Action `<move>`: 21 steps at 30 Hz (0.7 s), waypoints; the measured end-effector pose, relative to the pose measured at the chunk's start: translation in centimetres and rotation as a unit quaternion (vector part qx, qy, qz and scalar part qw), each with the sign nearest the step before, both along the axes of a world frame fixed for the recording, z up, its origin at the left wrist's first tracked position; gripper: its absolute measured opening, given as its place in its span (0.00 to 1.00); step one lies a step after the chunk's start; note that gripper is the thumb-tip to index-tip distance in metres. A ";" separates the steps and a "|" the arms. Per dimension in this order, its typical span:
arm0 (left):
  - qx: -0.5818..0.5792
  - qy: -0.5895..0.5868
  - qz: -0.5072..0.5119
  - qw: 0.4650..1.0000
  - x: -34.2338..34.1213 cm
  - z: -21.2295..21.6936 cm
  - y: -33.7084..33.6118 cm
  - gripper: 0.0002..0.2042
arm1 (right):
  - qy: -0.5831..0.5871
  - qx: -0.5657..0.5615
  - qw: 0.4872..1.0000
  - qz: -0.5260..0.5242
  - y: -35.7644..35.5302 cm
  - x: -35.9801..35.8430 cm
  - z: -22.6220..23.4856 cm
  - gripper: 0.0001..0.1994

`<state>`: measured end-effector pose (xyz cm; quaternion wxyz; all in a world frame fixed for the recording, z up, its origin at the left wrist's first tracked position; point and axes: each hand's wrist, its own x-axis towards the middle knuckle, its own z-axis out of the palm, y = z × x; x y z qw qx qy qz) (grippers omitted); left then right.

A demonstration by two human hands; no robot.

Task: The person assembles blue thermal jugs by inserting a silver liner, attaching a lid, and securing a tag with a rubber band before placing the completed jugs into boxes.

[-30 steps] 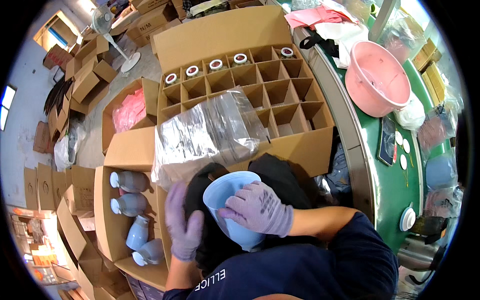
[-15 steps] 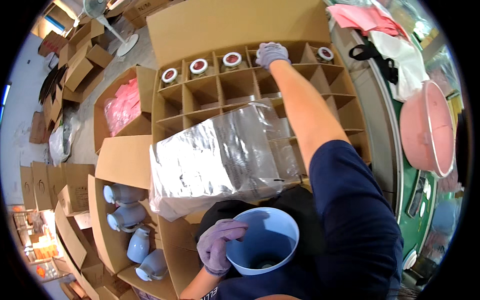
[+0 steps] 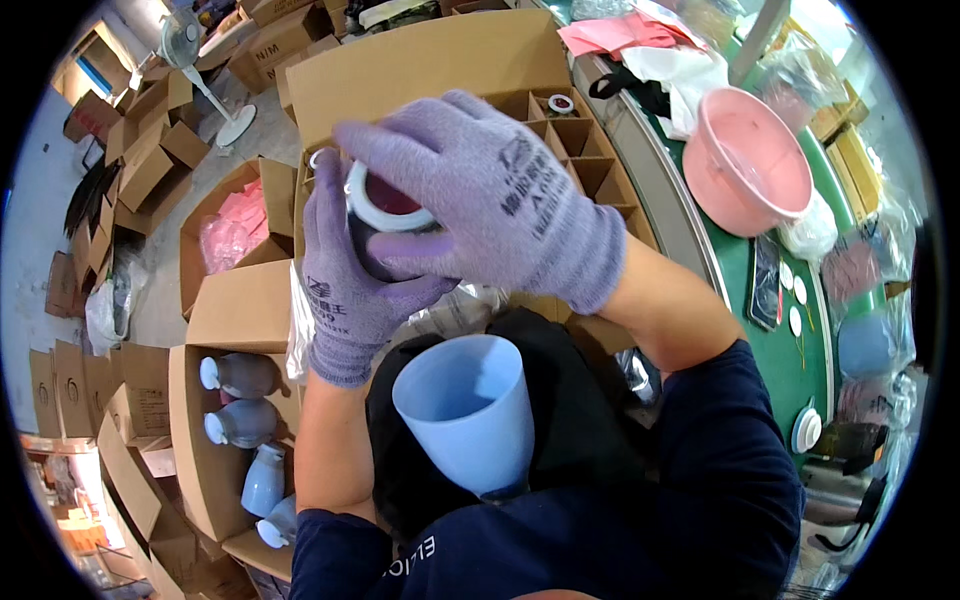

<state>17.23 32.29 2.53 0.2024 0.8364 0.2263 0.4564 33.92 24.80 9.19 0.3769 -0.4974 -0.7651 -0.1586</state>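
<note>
Round vessel with white ring rim and dark red centre (image 3: 388,200): upper centre of the frame, between both hands, above the partitioned brown cardboard carton (image 3: 430,60). Left hand in lavender knit glove (image 3: 345,290): cupped around the vessel's left side. Right hand in matching glove (image 3: 500,190): arched across the top, thumb toward the ring's lower edge; cannot tell how firmly its fingers press. Tapered light-blue plastic shell (image 3: 475,425): lower centre, on the lap, wide rim tilted upward, a narrow gap separating it from both gloves. Smaller cardboard box (image 3: 195,465): lower left, blue pitcher-shaped bodies inside, its edge just beside the left forearm. Green tabletop (image 3: 750,385): right, its pale border near the right forearm.
</note>
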 end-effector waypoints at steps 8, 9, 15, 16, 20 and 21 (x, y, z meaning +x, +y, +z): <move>-0.380 -0.334 -0.140 0.851 -1.3 -0.2 -5.2 0.32 | 0.569 -0.190 0.786 0.148 -9.3 0.6 -11.5 0.48; -0.384 -0.318 -0.135 0.856 -1.3 -0.7 -5.7 0.32 | 0.615 -0.189 0.746 0.169 -9.6 -0.6 -11.4 0.45; -0.287 -0.021 -0.167 0.943 -10.4 -2.2 -7.1 0.37 | 0.810 -0.234 0.465 0.268 -9.7 0.8 -9.8 0.29; -0.365 -0.039 -0.155 0.917 -13.2 -4.3 -7.3 0.37 | 0.806 -0.251 0.470 0.260 -9.5 2.2 -10.9 0.29; -0.359 0.176 -0.153 0.904 -13.9 -4.2 -16.5 0.48 | 0.704 -0.320 0.601 0.199 -10.8 6.7 -11.8 0.31; -0.368 0.152 -0.143 0.906 -13.6 -4.6 -18.1 0.51 | 0.641 -0.333 0.668 0.178 -11.3 8.1 -11.9 0.33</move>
